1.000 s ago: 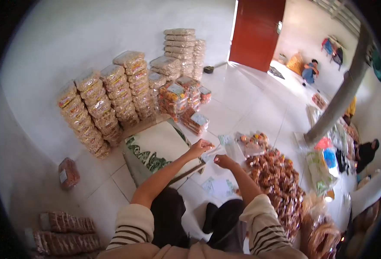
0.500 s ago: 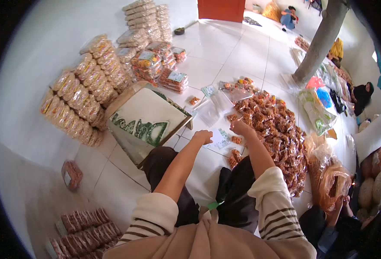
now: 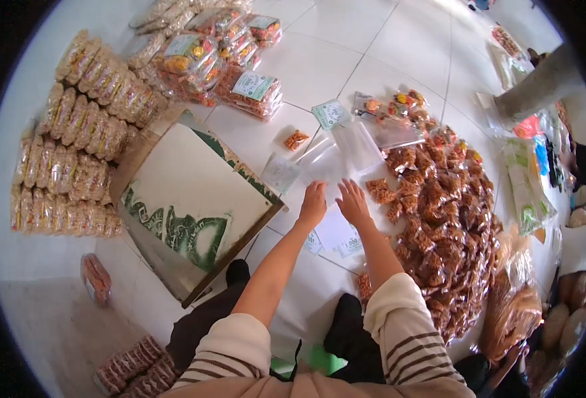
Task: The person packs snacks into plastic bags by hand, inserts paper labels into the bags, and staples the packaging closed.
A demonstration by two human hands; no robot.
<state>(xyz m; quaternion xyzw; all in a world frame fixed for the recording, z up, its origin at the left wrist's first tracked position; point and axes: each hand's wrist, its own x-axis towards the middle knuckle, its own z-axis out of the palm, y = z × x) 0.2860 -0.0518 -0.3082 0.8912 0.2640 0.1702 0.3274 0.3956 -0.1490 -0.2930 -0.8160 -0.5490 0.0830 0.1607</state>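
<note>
My left hand (image 3: 313,204) reaches over the floor with its fingers pointing forward, at the near edge of clear plastic bags (image 3: 322,159). Beside it my right hand (image 3: 353,203) has its fingers stretched out and apart, just below the same bags. I see nothing held in either hand. White paper labels with green print (image 3: 334,232) lie beneath and between my wrists. A green-printed label (image 3: 331,114) rests at the far end of the bags. One small packet of orange-brown snacks (image 3: 296,140) lies to the left, another snack packet (image 3: 380,191) right of my right hand.
A large heap of snack packets (image 3: 442,245) spreads at right. A wooden-framed screen with green print (image 3: 173,179) leans at left. Bundled packs (image 3: 80,139) are stacked by the wall, near labelled snack packs (image 3: 248,89). A grey pillar (image 3: 538,86) rises at upper right.
The view has tilted down and come closer to the floor. Both hands have moved forward toward the clear bags and nearer each other. The fingers have straightened from a curled shape.
</note>
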